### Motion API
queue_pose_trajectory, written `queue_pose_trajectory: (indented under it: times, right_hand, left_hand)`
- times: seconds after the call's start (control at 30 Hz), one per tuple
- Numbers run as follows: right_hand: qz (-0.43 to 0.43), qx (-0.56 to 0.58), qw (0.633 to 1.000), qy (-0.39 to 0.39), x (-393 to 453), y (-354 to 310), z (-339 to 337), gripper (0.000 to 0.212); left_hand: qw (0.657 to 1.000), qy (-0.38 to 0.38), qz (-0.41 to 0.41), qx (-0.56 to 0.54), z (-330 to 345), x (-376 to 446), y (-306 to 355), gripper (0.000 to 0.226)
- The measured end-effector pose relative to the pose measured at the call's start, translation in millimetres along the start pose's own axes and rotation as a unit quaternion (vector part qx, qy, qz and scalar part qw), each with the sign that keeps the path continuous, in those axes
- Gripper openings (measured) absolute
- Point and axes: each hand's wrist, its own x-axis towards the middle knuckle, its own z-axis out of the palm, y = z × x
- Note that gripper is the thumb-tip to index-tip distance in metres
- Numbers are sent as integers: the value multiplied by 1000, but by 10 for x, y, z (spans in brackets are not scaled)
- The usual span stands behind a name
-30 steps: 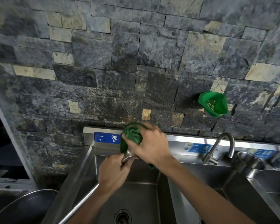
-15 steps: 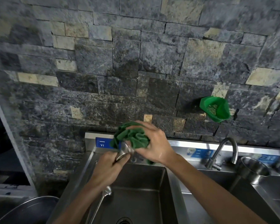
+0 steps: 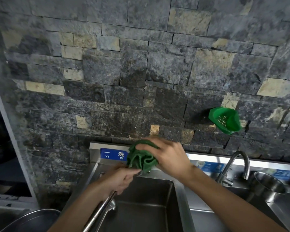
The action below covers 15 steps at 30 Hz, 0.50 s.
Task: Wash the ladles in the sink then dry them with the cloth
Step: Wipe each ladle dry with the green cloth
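Observation:
Above the back edge of the left steel sink (image 3: 179, 201), my left hand (image 3: 117, 180) grips a metal ladle by the upper end of its long handle (image 3: 99, 213), which slants down toward the lower left. The ladle's bowl is hidden inside a bunched green cloth (image 3: 141, 159). My right hand (image 3: 167, 156) holds that cloth from above and the right, fingers curled over it and wrapped around the bowl. A second ladle handle end (image 3: 111, 204) shows just beside the first over the basin.
A curved tap (image 3: 233, 166) stands between the two basins, and a steel pot (image 3: 268, 185) sits to its right. A green plastic strainer (image 3: 224, 120) hangs on the stone wall. A large steel bowl (image 3: 32, 220) lies at the lower left.
The cloth in my right hand has turned around the ladle bowl and covers it more fully. My left hand has shifted on the handle, and the view has tilted up slightly.

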Motion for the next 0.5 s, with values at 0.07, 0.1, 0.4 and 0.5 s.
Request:
queue_pose_trajectory:
  times: [0.07,0.1,0.4,0.5]
  right_hand:
    - [36,-17,999,6,131,47,-103,46]
    - [55,-30,998,3,182,66,-152,47]
    - [118,-100,978,141,308,28,-101,40]
    - [80,-176,969,157,321,50,23,54]
  left_hand:
    - [997,63,38,35,92,73,55,43]
    - [988,118,73,72,145,100,59,41]
    - [929,278,159,186,394,151,-16,57]
    - [952,214,145,161,468,139,160,58]
